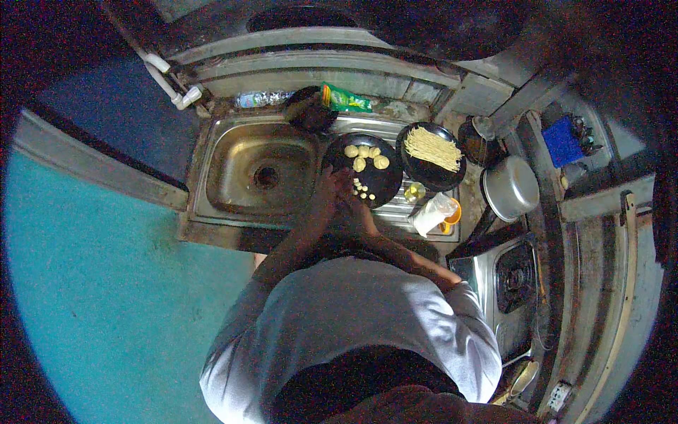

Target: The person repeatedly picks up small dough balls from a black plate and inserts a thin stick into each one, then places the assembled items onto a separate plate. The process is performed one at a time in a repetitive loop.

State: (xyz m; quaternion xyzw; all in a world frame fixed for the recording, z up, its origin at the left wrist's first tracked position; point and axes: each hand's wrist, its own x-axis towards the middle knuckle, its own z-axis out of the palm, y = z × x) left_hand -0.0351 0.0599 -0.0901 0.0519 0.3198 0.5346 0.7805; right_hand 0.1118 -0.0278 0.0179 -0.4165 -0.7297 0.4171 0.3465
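Observation:
My left hand (pixel 326 189) and my right hand (pixel 351 199) come together over the near left edge of a round black plate (pixel 385 187). They look closed against each other in shadow, and whatever lies between them is hidden. Several large pale dough balls (pixel 364 151) rest on the far part of the plate. Closer to my right hand sit several much smaller dough pieces (pixel 362 189). To the right, a second black plate (pixel 412 168) bears a heap of pale noodle-like strips (pixel 432 148).
A steel sink basin (pixel 233 152) lies to the left. A small bowl of yellowish liquid (pixel 414 191), a white bag (pixel 433 213) and an orange cup (pixel 453 213) stand right. Beyond are a metal pot (pixel 510 188), a gas stove (pixel 515 279), a green packet (pixel 346 99) and a bottle (pixel 263 99).

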